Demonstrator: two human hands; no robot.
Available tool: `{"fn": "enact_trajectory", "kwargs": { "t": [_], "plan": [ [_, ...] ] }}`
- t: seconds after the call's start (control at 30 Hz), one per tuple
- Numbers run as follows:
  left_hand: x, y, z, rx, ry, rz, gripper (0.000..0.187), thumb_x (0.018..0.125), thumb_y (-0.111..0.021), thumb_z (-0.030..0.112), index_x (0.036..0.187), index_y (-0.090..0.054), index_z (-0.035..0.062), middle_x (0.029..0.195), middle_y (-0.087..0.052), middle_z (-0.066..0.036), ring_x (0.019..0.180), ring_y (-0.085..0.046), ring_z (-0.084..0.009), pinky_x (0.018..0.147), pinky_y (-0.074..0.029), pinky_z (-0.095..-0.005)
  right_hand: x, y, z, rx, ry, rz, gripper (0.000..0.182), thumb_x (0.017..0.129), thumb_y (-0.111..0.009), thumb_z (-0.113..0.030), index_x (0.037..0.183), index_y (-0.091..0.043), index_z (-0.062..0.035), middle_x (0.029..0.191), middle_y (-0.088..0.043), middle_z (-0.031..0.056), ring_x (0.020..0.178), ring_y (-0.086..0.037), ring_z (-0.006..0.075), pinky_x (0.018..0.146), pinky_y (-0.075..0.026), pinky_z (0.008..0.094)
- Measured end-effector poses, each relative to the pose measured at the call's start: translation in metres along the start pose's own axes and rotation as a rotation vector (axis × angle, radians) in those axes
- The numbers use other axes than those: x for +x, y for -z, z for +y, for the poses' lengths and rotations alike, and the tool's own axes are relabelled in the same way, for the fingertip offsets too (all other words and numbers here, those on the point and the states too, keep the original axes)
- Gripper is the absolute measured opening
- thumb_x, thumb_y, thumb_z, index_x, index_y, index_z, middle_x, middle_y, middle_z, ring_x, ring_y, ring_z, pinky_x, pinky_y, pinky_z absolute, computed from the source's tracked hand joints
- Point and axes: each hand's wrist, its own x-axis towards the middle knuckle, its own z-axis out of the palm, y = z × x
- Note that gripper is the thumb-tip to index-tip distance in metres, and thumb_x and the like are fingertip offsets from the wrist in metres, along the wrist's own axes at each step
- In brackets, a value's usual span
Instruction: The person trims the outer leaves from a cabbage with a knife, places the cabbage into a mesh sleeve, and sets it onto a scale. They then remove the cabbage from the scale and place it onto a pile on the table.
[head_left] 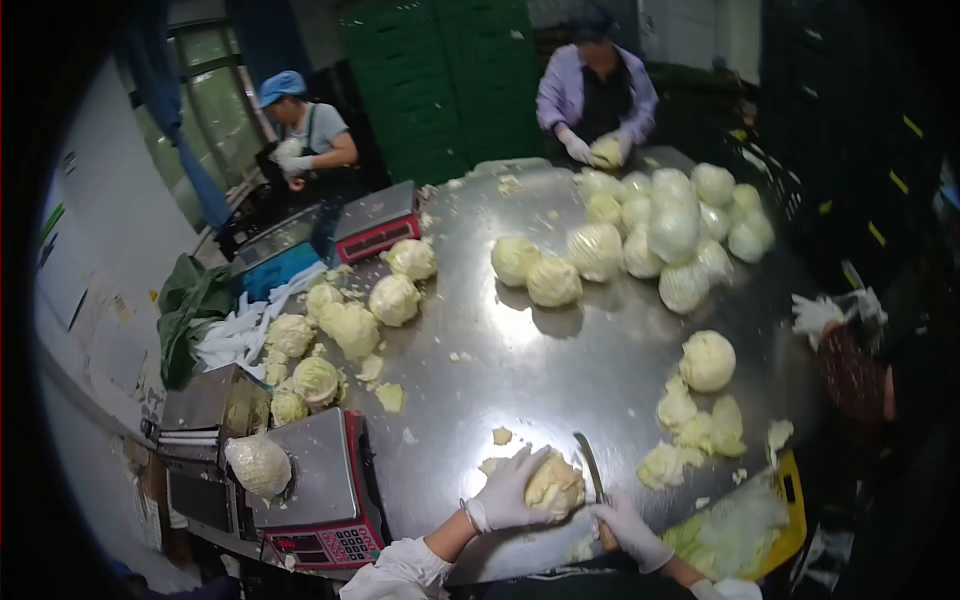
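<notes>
My left hand, in a white glove, grips a pale cabbage from its left side, low over the near edge of the steel table. In my right hand, also gloved, is a knife. Its handle shows below my fingers, and the curved blade points up and away, close along the cabbage's right side. A small leaf scrap lies just beyond my left hand. Loose cabbage leaves are strewn to the right of the knife, beside a whole cabbage.
A red scale bears a wrapped cabbage at left; another scale stands farther back. Cabbages line the left side, wrapped ones the far right. A yellow crate holds leaves. Two co-workers stand opposite; another person's arm reaches in at right.
</notes>
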Motion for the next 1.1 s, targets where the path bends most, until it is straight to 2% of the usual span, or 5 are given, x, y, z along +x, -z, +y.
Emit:
{"fn": "enact_trajectory", "kwargs": {
  "t": [0.1, 0.27, 0.47, 0.7, 1.1],
  "plan": [
    [-0.017, -0.014, 0.017, -0.106, 0.009, 0.159, 0.107, 0.066, -0.091, 0.043, 0.148, -0.037, -0.001, 0.148, -0.038, -0.036, 0.137, -0.042, -0.051, 0.114, -0.037, -0.0497, 0.004, 0.012, 0.013, -0.302, 0.22, 0.096, 0.03, 0.094, -0.066, -0.017, 0.115, -0.056, 0.0005, 0.082, -0.063, 0.0106, 0.074, -0.065, 0.021, 0.066, -0.053, 0.0357],
    [-0.013, -0.067, 0.024, -0.142, -0.019, 0.304, 0.102, 0.067, -0.09, 0.04, 0.144, -0.04, -0.0029, 0.145, -0.041, -0.029, 0.135, -0.042, -0.044, 0.113, -0.034, -0.052, -0.045, 0.005, -0.027, -0.681, 0.425, 0.236, 0.034, 0.095, -0.065, -0.026, 0.12, -0.058, -0.0051, 0.095, -0.069, 0.0249, 0.09, -0.068, 0.0419, 0.077, -0.054, 0.047],
    [0.009, -0.08, 0.05, -0.063, 0.146, 0.311, 0.111, 0.066, -0.085, 0.041, 0.149, -0.029, -0.0063, 0.14, -0.043, -0.026, 0.134, -0.039, -0.0423, 0.115, -0.023, -0.0539, -0.079, -0.004, -0.027, -0.825, 0.389, 0.298, 0.036, 0.095, -0.062, -0.023, 0.124, -0.054, -0.0034, 0.092, -0.07, 0.0221, 0.08, -0.07, 0.0409, 0.07, -0.056, 0.0486],
    [0.026, -0.076, 0.047, -0.083, 0.154, 0.273, 0.102, 0.067, -0.083, 0.043, 0.144, -0.036, -0.0044, 0.136, -0.047, -0.026, 0.129, -0.043, -0.0405, 0.11, -0.029, -0.0521, -0.077, -0.007, 0.004, -0.851, 0.345, 0.292, 0.025, 0.095, -0.06, -0.02, 0.103, -0.049, 0.0009, 0.083, -0.062, 0.0236, 0.072, -0.067, 0.0414, 0.064, -0.054, 0.0523],
    [0.041, -0.071, 0.034, 0.006, 0.051, 0.291, 0.078, 0.071, -0.082, 0.038, 0.131, -0.054, -0.0019, 0.133, -0.049, -0.028, 0.121, -0.048, -0.0432, 0.104, -0.039, -0.0511, 0.017, 0.013, -0.011, -0.839, 0.042, 0.286, 0.03, 0.097, -0.055, -0.023, 0.11, -0.05, 0.0038, 0.091, -0.068, 0.0283, 0.089, -0.069, 0.0461, 0.079, -0.054, 0.0526]
  ]
}}
